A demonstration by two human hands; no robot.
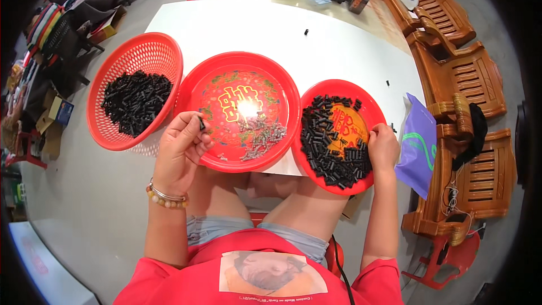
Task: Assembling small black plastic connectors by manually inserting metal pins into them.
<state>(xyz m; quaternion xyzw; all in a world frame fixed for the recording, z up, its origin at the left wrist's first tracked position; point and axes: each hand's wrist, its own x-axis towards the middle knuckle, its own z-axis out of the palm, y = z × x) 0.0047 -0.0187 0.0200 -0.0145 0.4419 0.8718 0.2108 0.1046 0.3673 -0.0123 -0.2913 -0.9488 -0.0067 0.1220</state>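
Note:
My left hand point(185, 138) is raised in front of the middle red tray, thumb and forefinger pinching a small black tube-like piece point(201, 123). My right hand point(384, 146) is closed at the right rim of a smaller red plate point(370, 101). Its fingers are partly hidden. Many short black tube-like pieces point(320, 149) lie in that plate, mostly along its left and near sides. In the round red tray point(195, 82), small silvery metal pieces point(265, 138) form a loose pile at the near right. A bright glare covers the tray's centre.
At the left, a tilted red perforated basket point(169, 51) holds a heap of black pieces point(135, 101). A few stray black pieces point(306, 32) lie on the white table point(339, 39). A purple bag point(416, 147) is beside the table's right edge, near wooden chairs point(480, 164).

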